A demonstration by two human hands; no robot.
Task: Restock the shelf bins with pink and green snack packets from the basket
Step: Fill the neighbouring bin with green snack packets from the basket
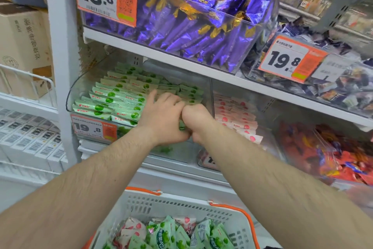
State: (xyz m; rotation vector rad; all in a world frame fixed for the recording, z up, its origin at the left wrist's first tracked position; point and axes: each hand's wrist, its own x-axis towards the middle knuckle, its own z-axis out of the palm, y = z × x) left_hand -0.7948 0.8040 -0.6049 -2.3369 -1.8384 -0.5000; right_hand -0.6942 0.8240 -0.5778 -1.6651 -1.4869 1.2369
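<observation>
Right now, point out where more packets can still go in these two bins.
Green bin: crowded with rows; slack only at the front right, where both hands work. Pink bin: bare room right of the pink stack, up to its clear wall.

Both hands meet over the clear bin of green packets: the left hand lies on the rows, and the right hand is curled beside it, touching it. Green packets show between them. Right of the bin lie pink packets; below it stands the white basket of mixed packets
</observation>
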